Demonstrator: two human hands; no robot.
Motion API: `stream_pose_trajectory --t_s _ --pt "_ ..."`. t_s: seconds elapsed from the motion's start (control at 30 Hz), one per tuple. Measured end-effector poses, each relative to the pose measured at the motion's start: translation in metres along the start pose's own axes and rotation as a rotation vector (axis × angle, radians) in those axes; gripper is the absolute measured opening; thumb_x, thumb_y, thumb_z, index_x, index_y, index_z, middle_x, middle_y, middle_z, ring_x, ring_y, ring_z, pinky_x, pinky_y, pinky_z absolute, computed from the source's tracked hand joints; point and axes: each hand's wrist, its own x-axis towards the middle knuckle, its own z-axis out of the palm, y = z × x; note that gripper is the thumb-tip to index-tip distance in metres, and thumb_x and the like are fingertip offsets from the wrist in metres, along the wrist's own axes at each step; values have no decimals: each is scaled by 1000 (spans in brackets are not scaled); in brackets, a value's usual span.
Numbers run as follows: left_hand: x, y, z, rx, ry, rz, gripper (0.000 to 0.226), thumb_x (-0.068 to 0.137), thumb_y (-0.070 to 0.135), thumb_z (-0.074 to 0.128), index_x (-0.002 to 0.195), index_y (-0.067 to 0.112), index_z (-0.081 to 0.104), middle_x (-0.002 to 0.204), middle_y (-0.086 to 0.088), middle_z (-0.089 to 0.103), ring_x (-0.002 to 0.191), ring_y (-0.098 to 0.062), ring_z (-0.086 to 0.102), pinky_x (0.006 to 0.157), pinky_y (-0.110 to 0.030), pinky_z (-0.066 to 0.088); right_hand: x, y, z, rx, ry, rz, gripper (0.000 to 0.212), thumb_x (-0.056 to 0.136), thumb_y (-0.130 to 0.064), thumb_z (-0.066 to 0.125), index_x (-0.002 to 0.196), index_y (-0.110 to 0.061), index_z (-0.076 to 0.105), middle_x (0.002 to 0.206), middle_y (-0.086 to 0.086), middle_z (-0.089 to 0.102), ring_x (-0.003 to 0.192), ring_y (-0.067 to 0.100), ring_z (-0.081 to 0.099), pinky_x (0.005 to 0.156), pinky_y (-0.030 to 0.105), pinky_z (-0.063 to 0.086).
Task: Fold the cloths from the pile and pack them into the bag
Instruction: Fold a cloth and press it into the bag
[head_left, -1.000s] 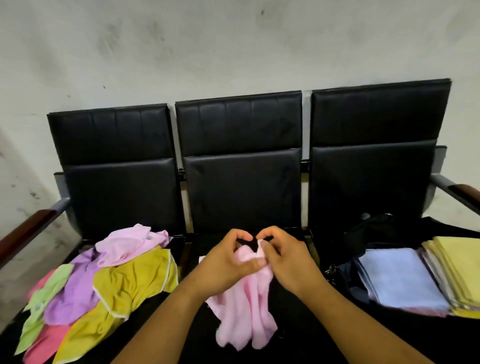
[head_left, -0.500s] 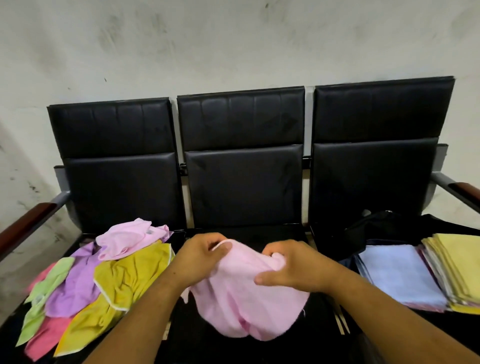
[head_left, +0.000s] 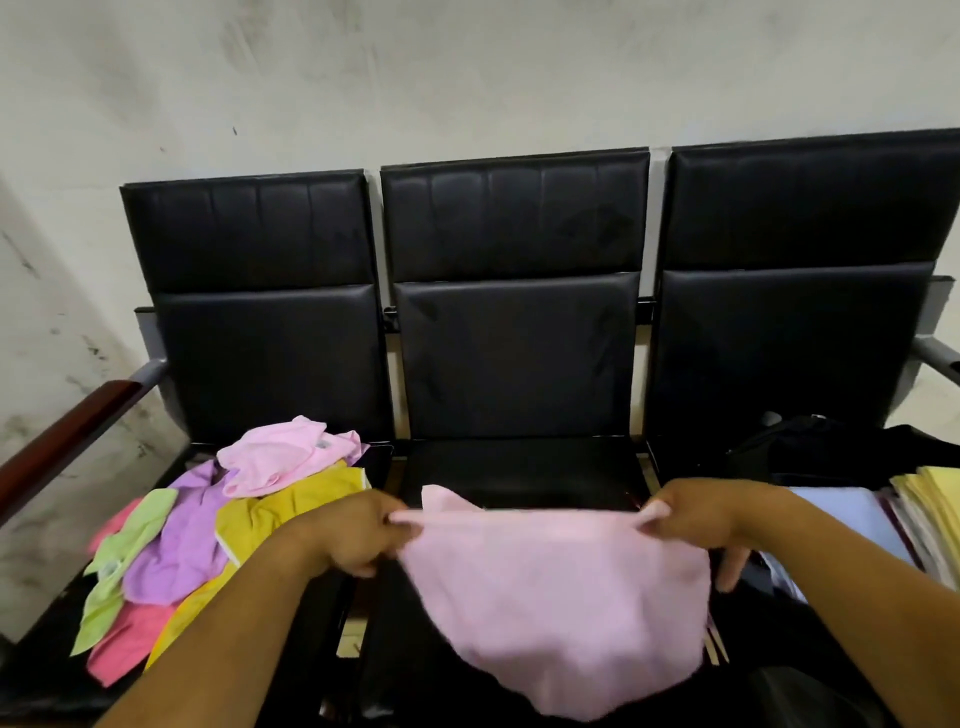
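1. We note the left hand (head_left: 358, 535) pinching the left top corner of the pink cloth (head_left: 561, 608), fingers curled.
2. We note the right hand (head_left: 701, 519) pinching the right top corner; its lower fingers hang loose.
3. We see the cloth stretched between both hands above the middle seat (head_left: 519, 467).
4. We find the pile (head_left: 208, 530) on the left seat.
5. We find the black bag (head_left: 810, 452) and folded stacks (head_left: 852, 519) at the right.

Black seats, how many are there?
3: the left seat holds the cloth pile, the middle seat lies under the held pink cloth, the right seat holds the bag.
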Motion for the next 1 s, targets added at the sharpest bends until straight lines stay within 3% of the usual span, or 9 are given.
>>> stream_pose_trajectory --t_s 0.1,0.17,0.27,0.43,0.63,0.73,0.87,0.93,1.0 --pt "9 30 -19 -493 300 50 20 107 20 49 110 19 69 99 -9 74 101 -24 74 64 -34 58 14 -28 -10 522 349 -208 15 100 -9 60 99 -12 75 106 20 71 97 37 70 68 43 63" --pt "7 61 -53 -751 486 186 24 106 14 46 107 21 69 101 -13 72 105 -29 71 76 -41 62 8 -67 -39 727 579 -439 24 97 -5 59 90 -20 77 100 15 75 99 34 70 84 45 61" --pt "-22 109 -100 -922 638 459 29 105 8 42 104 23 67 101 -7 69 103 -24 64 99 -49 56 -29 -121 -82 732 909 -747 21 91 -22 59 92 -30 78 93 5 77 93 30 73 87 47 61" --pt "-72 134 -122 -933 788 693 24 110 20 43 114 27 66 120 -11 69 119 -26 66 100 -39 57 -90 -148 -92 588 1234 -1006 18 95 -23 58 96 -25 76 71 -18 63 66 -4 52 65 17 45" --pt "-87 102 -92 -763 874 654 27 110 23 46 109 39 67 110 9 73 111 -10 69 97 -30 57 -102 -117 -47 485 1227 -1015 22 99 -15 57 106 -23 76 87 -7 71 78 2 63 70 19 52" --pt "-85 83 -78 -763 863 582 25 109 22 46 115 30 69 105 7 73 105 -11 71 92 -29 59 -92 -92 -27 395 1199 -943 26 99 -13 60 114 -31 73 96 -13 72 87 -2 66 76 13 53" --pt "-82 72 -73 -547 853 430 24 109 42 43 101 35 66 80 1 71 69 -14 66 61 -30 55 -89 -84 -21 385 1151 -848 19 101 -22 63 111 -35 71 96 -21 69 86 -12 64 73 5 47" --pt "-74 70 -74 -522 799 358 30 109 45 42 100 31 66 76 -4 70 59 -11 64 55 -30 48 -86 -85 -30 376 1035 -695 16 100 -32 62 106 -32 77 93 -10 73 82 2 66 69 20 51" --pt "-63 67 -72 -555 656 278 30 109 43 43 109 26 68 92 -6 73 65 -14 73 55 -30 46 -79 -83 -39 410 803 -495 20 98 -38 64 101 -25 79 81 2 73 68 18 63 55 27 48"
